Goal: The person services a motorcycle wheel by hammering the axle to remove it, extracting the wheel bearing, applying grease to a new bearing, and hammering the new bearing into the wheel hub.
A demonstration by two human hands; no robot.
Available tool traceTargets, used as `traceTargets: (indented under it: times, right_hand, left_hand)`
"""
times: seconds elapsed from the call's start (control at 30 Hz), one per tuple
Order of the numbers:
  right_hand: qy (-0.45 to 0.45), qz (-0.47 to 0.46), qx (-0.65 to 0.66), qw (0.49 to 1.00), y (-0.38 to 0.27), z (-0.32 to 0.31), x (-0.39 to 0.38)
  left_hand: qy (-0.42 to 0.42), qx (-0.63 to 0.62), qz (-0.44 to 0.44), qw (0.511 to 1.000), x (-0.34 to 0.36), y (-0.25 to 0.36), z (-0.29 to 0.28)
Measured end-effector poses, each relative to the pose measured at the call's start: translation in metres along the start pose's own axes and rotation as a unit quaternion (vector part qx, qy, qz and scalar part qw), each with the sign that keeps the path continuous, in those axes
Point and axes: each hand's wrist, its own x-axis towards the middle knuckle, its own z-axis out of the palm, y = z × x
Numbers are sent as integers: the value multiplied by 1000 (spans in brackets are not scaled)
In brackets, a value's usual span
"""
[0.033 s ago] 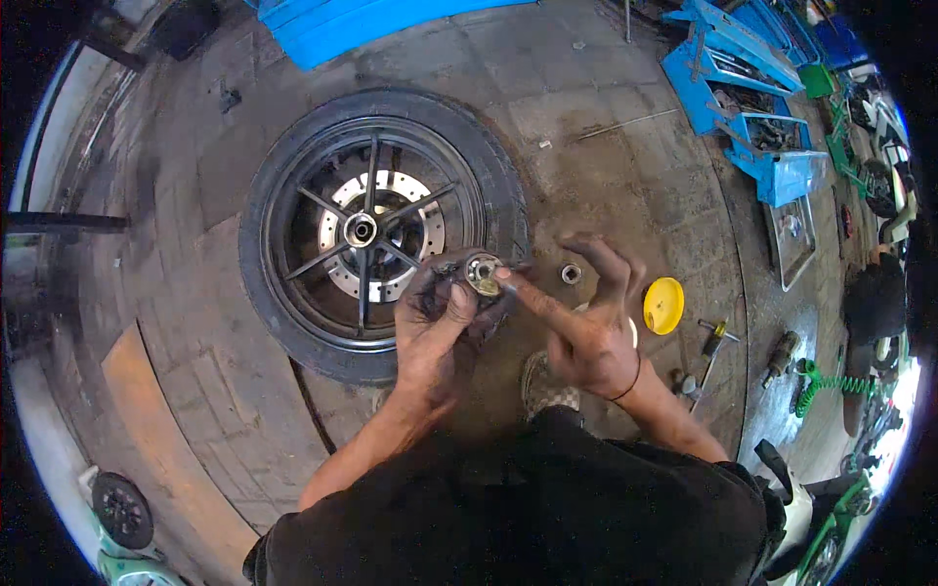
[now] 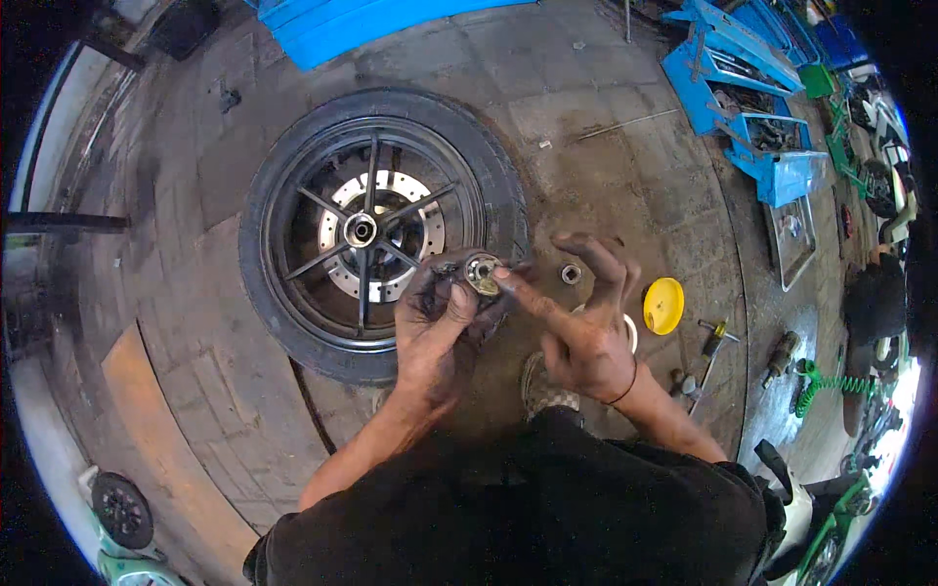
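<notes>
Silvery metal shows in our left hand (image 2: pixel 430 322): a small ring-shaped part like a bearing (image 2: pixel 483 268), with a dab of yellowish grease (image 2: pixel 486 286) on its lower side. We hold this hand closed around the ring, thumb bent up along its near side, darkly smudged fingers curled behind. Our right hand (image 2: pixel 598 337) is partly open; its forefinger reaches out and its tip touches the ring's right side, while the other fingers stand bent and raised, gripping nothing. The ring is up over the grey paved floor (image 2: pixel 586 186), in front of the lower right edge of a black rubber tyre (image 2: pixel 267 230).

That tyre sits on a black spoked wheel (image 2: pixel 373 161) lying flat, and between its spokes we see a silvery perforated disc (image 2: pixel 399 183). Just right of the wheel, a small silvery metal cylinder (image 2: pixel 571 274) stands on the floor. Beyond our right hand lies a round yellow plastic lid (image 2: pixel 663 306); a white round rim (image 2: pixel 633 335) is mostly hidden behind the hand. Toward the floor's right edge we have a green coiled hose (image 2: pixel 807 393), and near its far right corner an open blue metal toolbox (image 2: pixel 782 174).
</notes>
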Motion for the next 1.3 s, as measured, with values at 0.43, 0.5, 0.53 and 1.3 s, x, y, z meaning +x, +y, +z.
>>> traceTargets:
  times: [0.43,0.5,0.53,1.3]
  right_hand:
    - [2,-16,-58,998,3,-2,14]
    - [-3,-25,-106,994,6,-3,13]
    - [-4,-25,-105,994,6,-5,12]
    - [39,-34,-125,991,11,-22,-4]
  left_hand:
    - [-14,45,-5,999,-2,-2,-10]
    - [-8,31,-15,999,-1,2,-6]
    - [-2,18,-25,1000,-1,3,-4]
    - [18,10,-27,999,2,4,-6]
